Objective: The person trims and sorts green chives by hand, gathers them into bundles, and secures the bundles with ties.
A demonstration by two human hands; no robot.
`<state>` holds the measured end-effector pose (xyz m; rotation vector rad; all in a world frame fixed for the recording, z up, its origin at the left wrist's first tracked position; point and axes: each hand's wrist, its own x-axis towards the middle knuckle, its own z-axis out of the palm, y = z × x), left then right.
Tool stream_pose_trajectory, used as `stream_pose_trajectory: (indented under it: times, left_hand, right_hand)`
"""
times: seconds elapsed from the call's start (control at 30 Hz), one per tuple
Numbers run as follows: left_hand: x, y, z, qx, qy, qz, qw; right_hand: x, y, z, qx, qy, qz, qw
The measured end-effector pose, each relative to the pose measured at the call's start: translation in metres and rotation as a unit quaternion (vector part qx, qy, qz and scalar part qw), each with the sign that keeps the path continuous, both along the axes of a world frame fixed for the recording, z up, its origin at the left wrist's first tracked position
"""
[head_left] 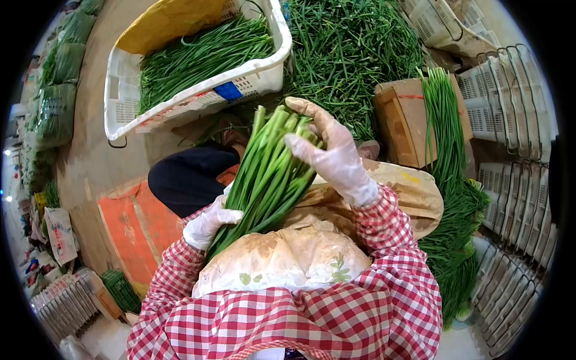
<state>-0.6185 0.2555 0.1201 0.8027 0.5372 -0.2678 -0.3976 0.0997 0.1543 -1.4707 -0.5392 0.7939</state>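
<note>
A thick bunch of garlic chives point(264, 174) lies slantwise over my lap, its pale cut ends pointing up and away from me. Low on the bunch, my left hand point(213, 222), in a whitish glove, is closed around the leaves from the left. My right hand point(333, 150), gloved too, is at the upper right by the cut ends. Its thumb and fingers are spread apart and curve beside the stems; the fingertips are close to or touching them. A stained apron point(282, 258) covers my lap beneath the bunch.
A white crate point(198, 99) of chives with a yellow cloth stands ahead left. Loose greens point(354, 54) are heaped ahead. At the right, more chives point(444, 114) lie over a cardboard box point(399, 126), beside stacked crates point(495, 108). An orange mat point(135, 225) is left of me.
</note>
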Motion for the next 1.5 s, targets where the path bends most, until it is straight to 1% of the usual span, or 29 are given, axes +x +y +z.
stream_pose_trajectory:
  times: [0.03,0.07,0.1,0.17,0.23,0.27,0.33,0.37,0.43,0.47,0.5,0.53,0.57,0.6,0.63,0.7,0.77,0.8,0.83,0.9,1.0,1.03,1.1,1.17,1.27,1.37,1.4,1.43,1.5]
  left_hand:
    - [0.006,-0.003,0.01,-0.009,0.026,-0.006,1.0]
    - [0.012,-0.006,0.027,-0.002,0.059,0.034,0.998]
    - [-0.011,-0.001,0.008,-0.077,0.096,0.102,0.987]
    - [-0.024,0.008,-0.027,-0.139,0.106,0.109,0.979]
    - [-0.028,0.007,-0.034,-0.167,0.08,0.104,0.977]
    - [-0.03,0.006,-0.034,-0.195,0.055,0.097,0.975]
    - [-0.027,0.001,-0.029,-0.172,0.072,0.108,0.976]
    - [-0.025,-0.001,-0.027,-0.151,0.087,0.12,0.977]
    - [-0.026,-0.003,-0.029,-0.155,0.061,0.114,0.979]
    - [-0.025,-0.006,-0.024,-0.138,0.068,0.116,0.981]
    - [-0.021,-0.01,-0.016,-0.122,0.075,0.118,0.983]
    - [-0.015,-0.015,-0.001,-0.072,0.094,0.119,0.986]
    - [-0.015,-0.015,0.0,-0.071,0.093,0.12,0.986]
    - [-0.016,-0.015,0.001,-0.051,0.096,0.122,0.987]
    - [-0.017,-0.015,0.002,-0.031,0.1,0.12,0.987]
    - [-0.019,-0.016,0.002,-0.027,0.1,0.125,0.987]
    - [-0.018,-0.02,0.004,-0.026,0.096,0.139,0.985]
    - [-0.014,-0.023,0.013,-0.026,0.105,0.142,0.984]
    - [-0.011,-0.024,0.02,-0.025,0.114,0.144,0.983]
    - [-0.008,-0.027,0.029,0.004,0.088,0.135,0.987]
    - [-0.007,-0.026,0.034,0.001,0.095,0.14,0.986]
    - [-0.008,-0.025,0.032,0.007,0.095,0.137,0.986]
    - [-0.009,-0.025,0.03,0.013,0.095,0.137,0.986]
    - [-0.009,-0.028,0.029,-0.005,0.119,0.162,0.98]
    - [-0.019,-0.02,0.01,0.027,0.098,0.139,0.985]
    - [-0.009,-0.025,0.028,0.035,0.105,0.129,0.986]
    - [-0.01,-0.023,0.025,0.034,0.106,0.124,0.986]
    - [-0.014,-0.022,0.018,0.046,0.093,0.124,0.987]
    - [-0.015,-0.024,0.016,0.056,0.082,0.125,0.987]
  right_hand:
    - [-0.001,-0.003,0.008,0.036,0.018,0.02,0.999]
    - [-0.001,-0.006,0.004,0.056,0.036,0.019,0.998]
    - [0.0,-0.009,-0.002,0.057,0.034,0.016,0.998]
    - [0.002,-0.014,-0.02,0.098,0.117,-0.004,0.988]
    - [0.002,-0.018,-0.037,0.098,0.123,-0.009,0.988]
    - [0.003,-0.019,-0.043,0.104,0.165,-0.021,0.981]
    - [0.003,-0.02,-0.052,0.106,0.208,-0.067,0.97]
    - [0.006,-0.02,-0.053,0.107,0.207,-0.068,0.97]
    - [0.012,-0.018,-0.053,0.035,0.163,-0.127,0.978]
    - [0.017,-0.011,-0.052,0.06,0.13,-0.209,0.967]
    - [0.027,-0.014,-0.041,0.061,0.131,-0.241,0.96]
    - [0.036,-0.016,-0.042,0.089,0.066,-0.257,0.96]
    - [0.043,-0.018,-0.042,0.118,-0.001,-0.271,0.955]
    - [0.045,-0.021,-0.03,0.097,-0.064,-0.205,0.972]
    - [0.043,-0.019,-0.014,0.06,-0.073,-0.166,0.982]
    - [0.048,-0.022,-0.006,-0.005,-0.068,-0.157,0.985]
    - [0.062,-0.02,-0.012,-0.125,-0.164,-0.064,0.976]
    - [0.068,-0.017,-0.016,-0.177,-0.19,0.049,0.964]
    - [0.069,-0.011,-0.019,-0.139,-0.092,0.124,0.978]
    - [0.075,0.002,-0.018,-0.154,0.07,0.18,0.969]
    - [0.098,0.008,-0.029,-0.091,0.13,0.266,0.951]
    - [0.1,0.007,-0.031,-0.092,0.128,0.267,0.951]
    - [0.094,0.011,-0.025,-0.107,0.184,0.286,0.934]
    - [0.092,0.012,-0.024,-0.111,0.164,0.275,0.941]
    - [0.102,0.017,-0.016,-0.14,0.26,0.325,0.899]
    - [0.09,0.02,0.006,-0.241,0.017,0.354,0.904]
    - [0.088,0.02,-0.001,-0.21,0.081,0.37,0.901]
    - [0.086,0.019,-0.013,-0.177,0.102,0.353,0.913]
    - [0.073,0.015,-0.005,-0.19,0.231,0.32,0.899]
